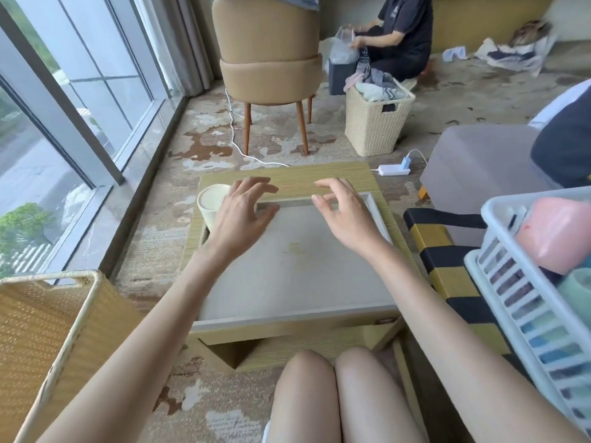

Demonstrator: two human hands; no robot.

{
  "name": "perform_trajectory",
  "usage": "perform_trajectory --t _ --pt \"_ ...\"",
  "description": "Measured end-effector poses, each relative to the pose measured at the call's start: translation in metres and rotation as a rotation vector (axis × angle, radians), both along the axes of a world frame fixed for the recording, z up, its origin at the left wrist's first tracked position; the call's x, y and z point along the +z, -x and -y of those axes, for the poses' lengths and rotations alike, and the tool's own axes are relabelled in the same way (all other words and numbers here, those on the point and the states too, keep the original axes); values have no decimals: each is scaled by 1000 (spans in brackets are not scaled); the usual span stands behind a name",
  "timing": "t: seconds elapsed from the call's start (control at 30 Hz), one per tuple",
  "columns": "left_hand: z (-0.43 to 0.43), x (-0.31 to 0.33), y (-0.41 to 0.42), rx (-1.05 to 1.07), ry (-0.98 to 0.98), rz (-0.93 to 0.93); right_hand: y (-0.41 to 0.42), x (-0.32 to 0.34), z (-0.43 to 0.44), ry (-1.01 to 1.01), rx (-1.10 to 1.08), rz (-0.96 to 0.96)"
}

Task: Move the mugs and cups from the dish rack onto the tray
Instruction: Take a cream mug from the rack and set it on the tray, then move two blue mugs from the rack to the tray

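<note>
A grey tray (297, 276) with a pale rim lies on a low woven table. A cream cup (211, 203) stands upright in the tray's far left corner. My left hand (243, 212) hovers just right of that cup, fingers spread, holding nothing. My right hand (345, 212) hangs over the tray's far right part, fingers apart and empty. At the right edge a white plastic dish rack (511, 282) holds a pink mug (553, 235) and a pale green cup (575, 292), partly cut off by the frame.
A wicker basket (48, 340) stands at my lower left. A striped black and yellow bench (447, 251) carries the rack. Beyond the table are a tan chair (268, 59), a laundry basket (377, 123), a power strip (395, 169), a grey ottoman (479, 167) and a crouching person (399, 36).
</note>
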State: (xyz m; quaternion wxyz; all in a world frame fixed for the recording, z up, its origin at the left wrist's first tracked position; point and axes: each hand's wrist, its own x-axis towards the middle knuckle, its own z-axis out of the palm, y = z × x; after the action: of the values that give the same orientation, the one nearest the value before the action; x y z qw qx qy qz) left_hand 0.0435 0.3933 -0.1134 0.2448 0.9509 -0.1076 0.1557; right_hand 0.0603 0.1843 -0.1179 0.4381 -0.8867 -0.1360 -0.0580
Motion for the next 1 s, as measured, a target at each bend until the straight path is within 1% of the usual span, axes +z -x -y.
perform_trajectory --t 0.2,0.33,0.43,0.53,0.63,0.73,0.8,0.9,1.0 --pt "124 16 12 -273 108 12 77 50 124 97 -202 27" --pt "212 30 28 -463 168 30 129 73 195 282 -313 -4" --pt "270 34 43 -587 151 41 160 83 241 399 -393 -53" --pt "313 30 59 -687 136 22 185 85 283 465 -451 -102" --pt "339 16 73 -762 114 -17 204 79 314 495 -472 -206" --pt "350 2 84 -786 117 -67 218 69 327 453 -410 -371" --pt "351 -3 88 -779 122 -73 223 61 330 450 -370 -441" --pt "350 -3 89 -775 118 -67 225 50 332 481 -376 -415" --pt "350 -2 91 -772 121 -62 224 45 331 427 -410 -342"
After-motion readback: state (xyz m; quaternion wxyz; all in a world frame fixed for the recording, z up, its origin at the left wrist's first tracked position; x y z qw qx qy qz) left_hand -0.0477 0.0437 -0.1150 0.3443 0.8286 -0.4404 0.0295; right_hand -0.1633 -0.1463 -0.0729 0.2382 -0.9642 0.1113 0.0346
